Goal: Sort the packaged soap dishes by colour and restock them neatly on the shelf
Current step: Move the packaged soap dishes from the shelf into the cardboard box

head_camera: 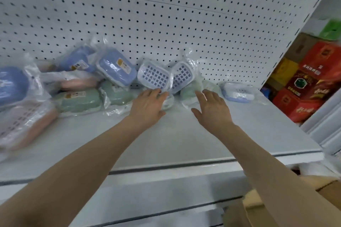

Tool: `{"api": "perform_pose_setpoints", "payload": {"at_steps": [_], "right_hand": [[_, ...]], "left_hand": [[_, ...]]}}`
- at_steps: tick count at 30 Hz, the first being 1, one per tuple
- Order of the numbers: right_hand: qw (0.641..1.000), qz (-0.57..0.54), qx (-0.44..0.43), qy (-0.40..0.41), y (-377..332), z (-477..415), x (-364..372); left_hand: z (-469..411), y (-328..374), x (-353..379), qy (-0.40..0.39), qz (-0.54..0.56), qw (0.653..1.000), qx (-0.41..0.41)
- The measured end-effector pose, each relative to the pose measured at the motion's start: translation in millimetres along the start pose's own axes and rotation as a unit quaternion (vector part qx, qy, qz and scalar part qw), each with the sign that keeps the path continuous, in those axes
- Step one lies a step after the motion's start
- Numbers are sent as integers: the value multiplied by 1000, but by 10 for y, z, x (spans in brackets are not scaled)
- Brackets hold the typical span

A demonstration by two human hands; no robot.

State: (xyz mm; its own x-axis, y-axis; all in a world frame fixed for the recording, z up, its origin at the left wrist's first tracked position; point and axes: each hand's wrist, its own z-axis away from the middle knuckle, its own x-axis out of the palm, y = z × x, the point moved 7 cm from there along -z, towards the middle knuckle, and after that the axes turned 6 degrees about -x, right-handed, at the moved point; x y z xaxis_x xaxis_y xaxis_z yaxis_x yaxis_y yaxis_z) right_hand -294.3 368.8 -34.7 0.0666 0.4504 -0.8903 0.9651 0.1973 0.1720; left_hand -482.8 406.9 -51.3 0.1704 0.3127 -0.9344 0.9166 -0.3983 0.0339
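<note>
Head view shows the white shelf (184, 140) with its pegboard (166, 14) behind. Bagged soap dishes lie in a loose heap along the back edge, mostly toward the left end: about five blue (115, 67), three green (79, 100) and three pink (27, 123), though blur makes the count unsure. Two of the blue ones (154, 75) lean upright against the pegboard. These look light and stiff, but the loose plastic bags are probably slippery, so gripping the hard rim through the film seems best. Left hand (147, 106) is spread wide, fingertips touching a bag; right hand (214, 109) is open, empty, just beside a green dish.
</note>
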Motion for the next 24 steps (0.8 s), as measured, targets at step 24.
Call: {"api": "perform_pose_setpoints", "payload": {"at_steps": [24], "right_hand": [[976, -177, 34, 120, -217, 40, -186]], "left_hand": [[830, -448, -570, 95, 311, 938, -124]]}}
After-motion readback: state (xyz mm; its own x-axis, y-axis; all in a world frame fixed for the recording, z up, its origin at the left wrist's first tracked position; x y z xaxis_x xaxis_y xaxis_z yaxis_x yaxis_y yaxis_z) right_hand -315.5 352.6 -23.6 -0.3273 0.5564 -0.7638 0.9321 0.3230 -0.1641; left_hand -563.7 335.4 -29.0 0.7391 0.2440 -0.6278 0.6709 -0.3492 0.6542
